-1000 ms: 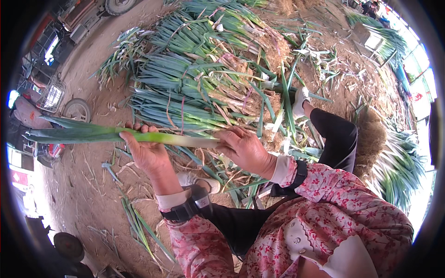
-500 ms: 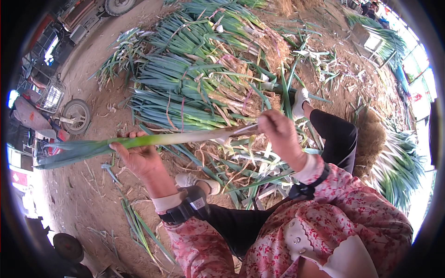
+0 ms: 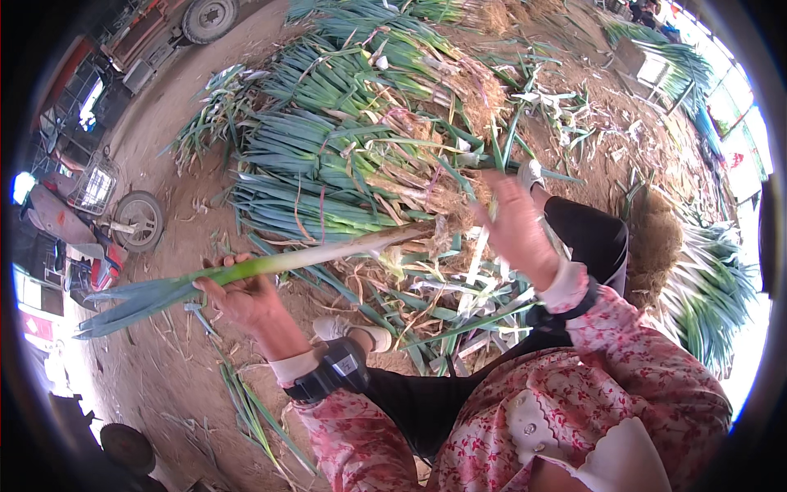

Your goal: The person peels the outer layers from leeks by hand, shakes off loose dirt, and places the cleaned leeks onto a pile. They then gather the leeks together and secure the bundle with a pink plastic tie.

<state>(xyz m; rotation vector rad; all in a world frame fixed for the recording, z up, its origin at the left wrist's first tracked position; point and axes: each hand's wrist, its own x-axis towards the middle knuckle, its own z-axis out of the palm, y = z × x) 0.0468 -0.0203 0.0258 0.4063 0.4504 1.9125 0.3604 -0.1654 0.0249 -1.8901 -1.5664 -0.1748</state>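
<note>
A long green onion (image 3: 328, 252) lies slantwise before me, with blue-green leaves at the left and a pale shank running to a brownish root end at the right. Where the leaves meet the shank, my left hand (image 3: 246, 302) is wrapped round it. My right hand (image 3: 520, 234) is just right of the root end, apart from it, with fingers stretched out and slightly blurred; I see nothing held there. Under and beyond the root end lie peeled, dry leaves and skins (image 3: 459, 287).
Tied bundles of green onions (image 3: 311, 148) lie heaped ahead, roots to the right. More onions (image 3: 705, 287) rest at the far right. Loose leaves (image 3: 246, 402) are on the dirt floor at lower left. A wheeled cart or bike (image 3: 135, 221) stands left, and a vehicle wheel (image 3: 211, 18) shows at upper left.
My right hand has come off the root end and opened, moving slightly right. The strip of skin stretched at that end no longer shows there. My left hand keeps its hold; the leaf end dips slightly.
</note>
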